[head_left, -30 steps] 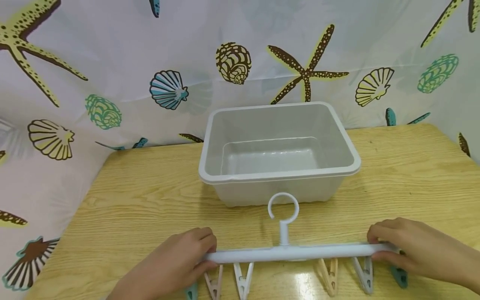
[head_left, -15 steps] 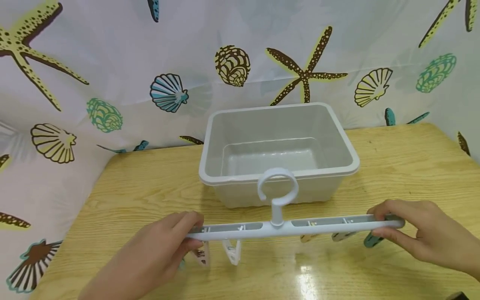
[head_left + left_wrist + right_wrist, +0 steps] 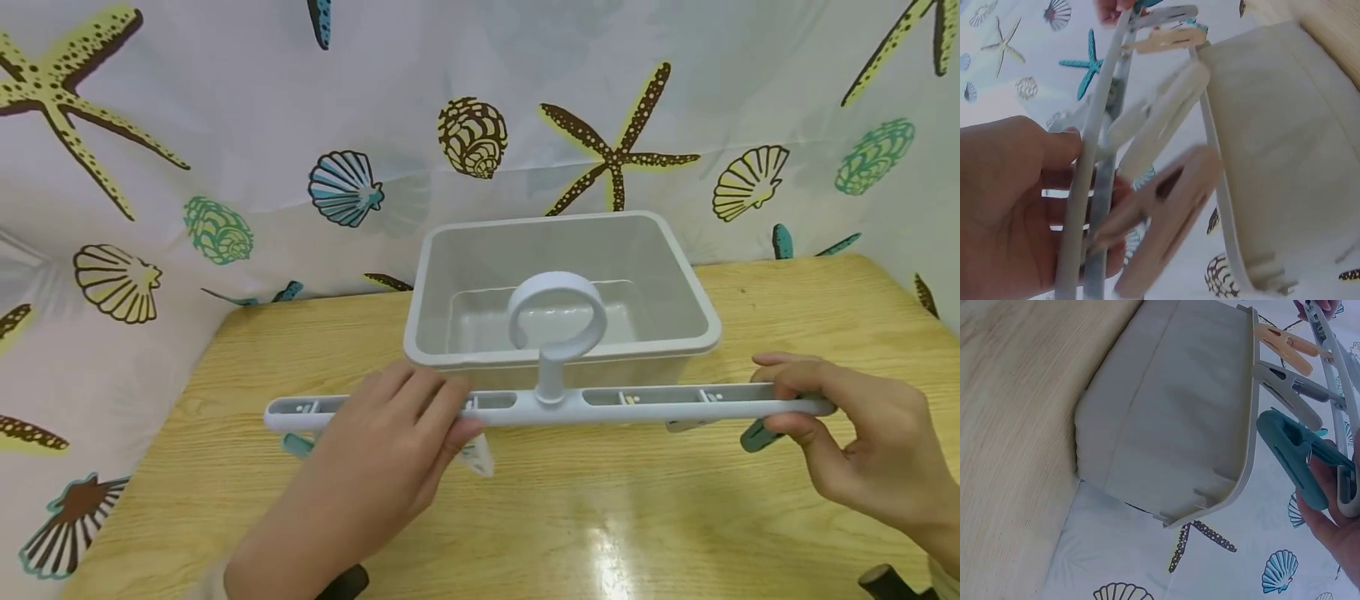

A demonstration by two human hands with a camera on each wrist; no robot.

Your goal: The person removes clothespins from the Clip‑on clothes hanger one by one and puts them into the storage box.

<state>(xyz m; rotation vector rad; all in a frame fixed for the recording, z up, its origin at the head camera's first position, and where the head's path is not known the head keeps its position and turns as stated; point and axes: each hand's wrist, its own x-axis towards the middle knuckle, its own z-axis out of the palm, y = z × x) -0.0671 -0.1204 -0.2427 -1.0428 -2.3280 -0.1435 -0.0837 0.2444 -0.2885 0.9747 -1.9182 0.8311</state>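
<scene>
The white hanger [image 3: 550, 408] is held level above the table; clock positions are read in the head view from the base of its hook. The hook rises toward 12 o'clock, and the bar runs from 9 to 3 o'clock with its recesses facing up. The left hand [image 3: 397, 425], at 9 o'clock, grips the bar inboard of its end; thumb and fingers are closed onto opposite sides, with only the bar's thickness between them. The right hand [image 3: 862, 442], at 3 o'clock, pinches the bar's end between thumb and curled fingers. Clips hang beneath the bar. Toward 9 o'clock are a light teal clip [image 3: 297, 444], a pinkish-brown clip [image 3: 1200, 169] and a white clip [image 3: 1166, 119]; toward 3 o'clock are an orange clip [image 3: 1285, 347], a grey clip [image 3: 1291, 403] and a dark teal clip [image 3: 1291, 459], the last just beside the right hand. At 12 o'clock, behind the bar, the light grey bin [image 3: 570, 246] stands upright on the wood-grain table [image 3: 810, 333]; the hook overlaps its mouth in this view. Beyond the table, also at 12 o'clock, hangs a white cloth [image 3: 262, 83] printed with shells and starfish.
</scene>
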